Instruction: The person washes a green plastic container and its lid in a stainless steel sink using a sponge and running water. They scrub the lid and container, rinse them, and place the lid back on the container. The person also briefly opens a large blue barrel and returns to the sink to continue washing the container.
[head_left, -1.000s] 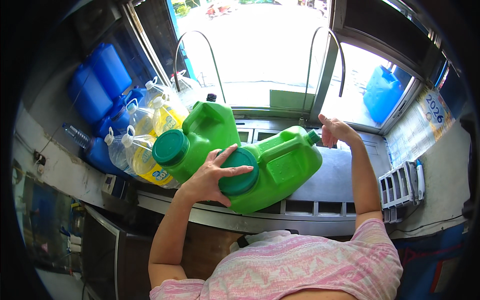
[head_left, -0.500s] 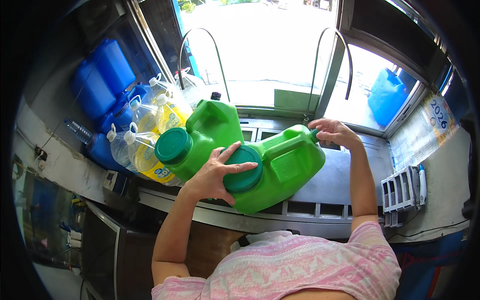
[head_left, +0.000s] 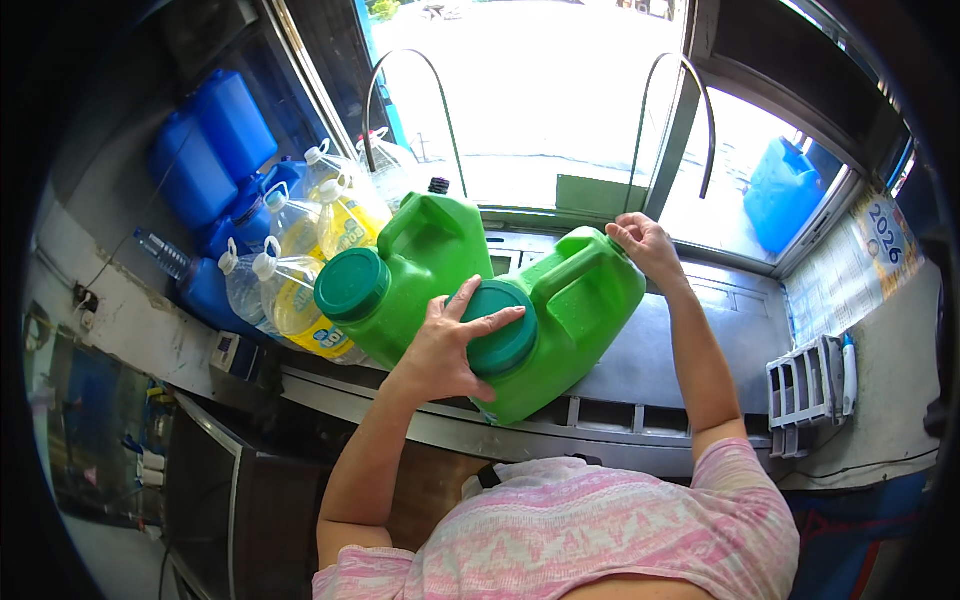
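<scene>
A metal-topped table [head_left: 650, 365] carries a green plastic jug [head_left: 585, 340], which lies just right of a similar jug [head_left: 440, 245]. The first jug sits between the two hands, its long axis slanting from near left to far right. The left hand [head_left: 445, 350], at the near-left end, is spread open; the right hand [head_left: 650, 250] is nearer the far-right end, fingers bent inward, their grip hidden. Under the left fingertips is the jug's round dark-green lid [head_left: 511, 345].
</scene>
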